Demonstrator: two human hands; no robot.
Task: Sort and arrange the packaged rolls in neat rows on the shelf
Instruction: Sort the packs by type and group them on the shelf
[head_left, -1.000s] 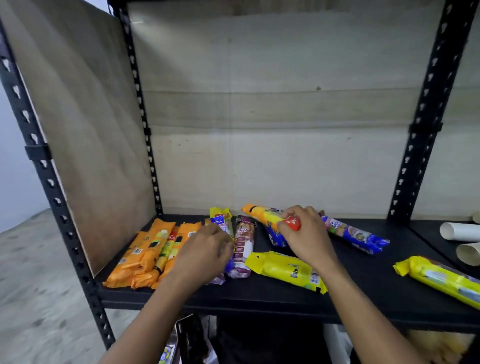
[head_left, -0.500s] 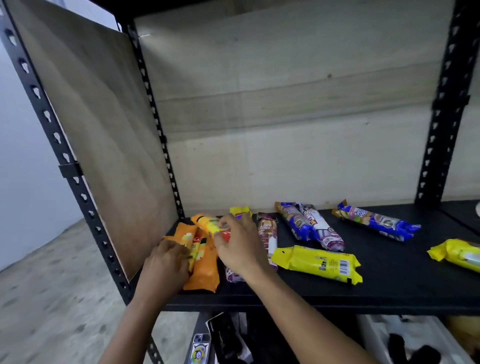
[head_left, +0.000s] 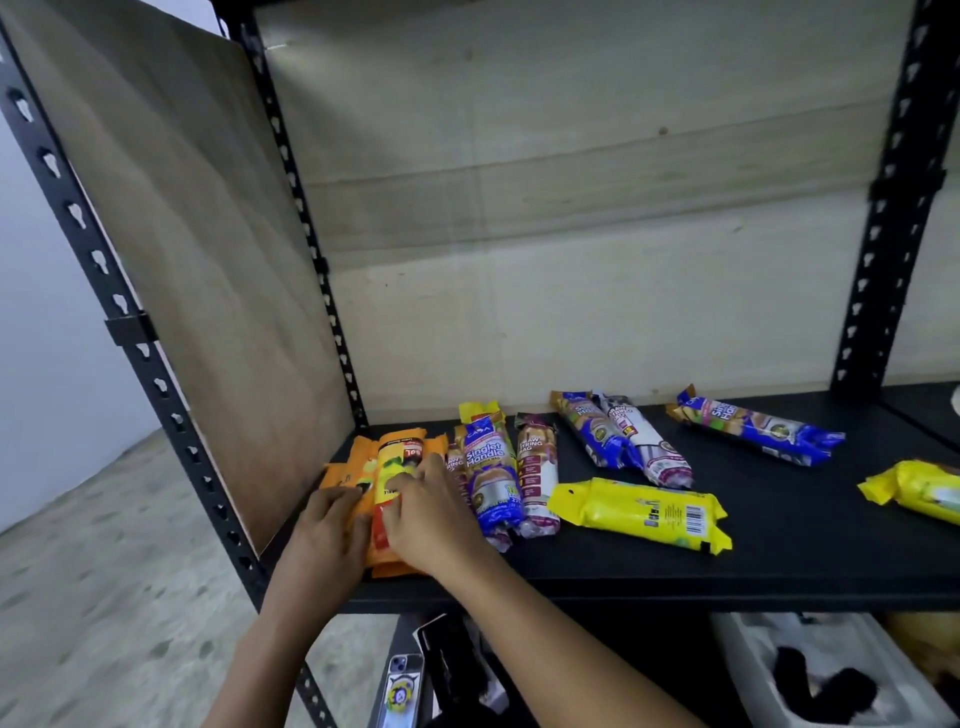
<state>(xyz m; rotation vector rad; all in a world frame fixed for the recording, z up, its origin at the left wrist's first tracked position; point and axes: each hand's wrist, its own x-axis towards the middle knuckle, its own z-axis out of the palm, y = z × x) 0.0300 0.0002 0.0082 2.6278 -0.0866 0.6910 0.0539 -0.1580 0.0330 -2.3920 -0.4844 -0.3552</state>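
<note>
Two hands work the orange stack at the shelf's left end — right hand pressing the orange-and-yellow roll flat, fingers spread over it rather than clamped; left hand bracing the stack's side, likely to square it. Blue rolls lie beside it; yellow packs remain unsorted — well apart.

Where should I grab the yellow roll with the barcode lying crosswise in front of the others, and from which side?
Take the yellow roll around its plump middle, coming down from above with fingers spanning its short width. It lies flat and crosswise on the shelf, clear of its neighbours; the crimped ends are thin and would likely slip.
</note>
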